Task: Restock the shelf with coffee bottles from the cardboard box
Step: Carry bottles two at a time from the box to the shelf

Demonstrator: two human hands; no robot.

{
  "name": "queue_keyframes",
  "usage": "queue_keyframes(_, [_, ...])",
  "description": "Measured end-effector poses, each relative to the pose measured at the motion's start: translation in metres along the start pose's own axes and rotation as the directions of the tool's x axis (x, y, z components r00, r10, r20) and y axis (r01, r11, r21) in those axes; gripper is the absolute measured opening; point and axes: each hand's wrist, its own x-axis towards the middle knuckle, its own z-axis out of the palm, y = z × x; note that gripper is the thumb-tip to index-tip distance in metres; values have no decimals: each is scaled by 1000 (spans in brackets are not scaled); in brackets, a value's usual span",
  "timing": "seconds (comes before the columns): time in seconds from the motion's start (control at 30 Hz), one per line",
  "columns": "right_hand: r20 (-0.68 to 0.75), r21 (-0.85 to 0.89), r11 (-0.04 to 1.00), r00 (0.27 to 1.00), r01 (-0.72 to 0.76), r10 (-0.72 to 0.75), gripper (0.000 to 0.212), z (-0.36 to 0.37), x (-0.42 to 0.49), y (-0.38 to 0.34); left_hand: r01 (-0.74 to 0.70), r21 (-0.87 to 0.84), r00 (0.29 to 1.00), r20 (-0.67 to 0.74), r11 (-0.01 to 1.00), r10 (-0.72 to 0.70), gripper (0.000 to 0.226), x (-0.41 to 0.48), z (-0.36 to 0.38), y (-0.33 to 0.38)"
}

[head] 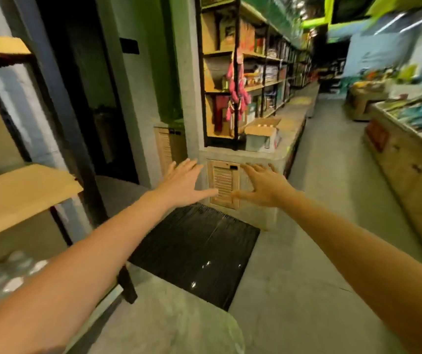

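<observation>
Both hands spread and empty, left hand (pixel 184 183), right hand (pixel 263 186), mid-frame; box (pixel 262 134) sat well beyond, above centre. Blurred view, so a rushed reach could knock it off the ledge (pixel 291 123).

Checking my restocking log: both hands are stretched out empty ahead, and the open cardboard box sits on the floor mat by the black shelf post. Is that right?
Not quite. The head view shows the open cardboard box up on the concrete ledge beside the shelving, not on the floor mat. The rest holds: left hand and right hand reach forward empty, fingers spread.
</observation>
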Motion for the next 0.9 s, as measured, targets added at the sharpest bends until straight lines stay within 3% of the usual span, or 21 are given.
queue_keyframes(0.17, [-3, -94, 989, 993, -118, 118, 90, -12, -5, 141, -138, -58, 990, -28, 989, 136, 83, 110, 24, 103])
queue_keyframes(0.47, [32, -225, 956, 979, -190, 202, 87, -36, 6, 356, -147, -127, 989, -39, 981, 143, 86, 277, 61, 275])
queue_keyframes(0.77, [74, -244, 946, 969, -213, 238, 89, -7, 73, 492, -180, -157, 984, -18, 971, 180, 88, 424, 111, 341])
queue_keyframes(0.9, [79, -258, 943, 968, -210, 237, 88, 15, 128, 547, -224, -154, 974, -22, 962, 224, 78, 506, 142, 347])
